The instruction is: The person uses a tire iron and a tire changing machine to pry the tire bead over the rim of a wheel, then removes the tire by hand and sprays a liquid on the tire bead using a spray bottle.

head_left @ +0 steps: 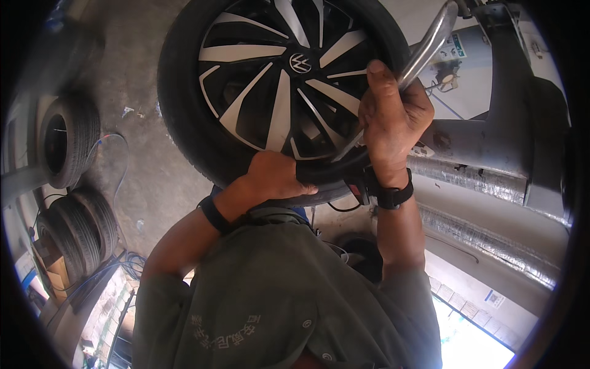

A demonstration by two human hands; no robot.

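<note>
Right hand (396, 120) clamped on metal bar (433, 38) by edge of wheel (279, 117)
Left hand (273, 176) on near edge of tire (175, 83), grip unclear; floor (132, 71) spreads left, machine (517, 132) close right.

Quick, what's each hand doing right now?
Left hand: on the tire; grip can't be told.
Right hand: closed, holding a metal bar.

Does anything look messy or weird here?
Yes, a bit untidy: pale scraps litter the floor left of the wheel, and blue cords or hoses lie tangled near loose tyres.
</note>
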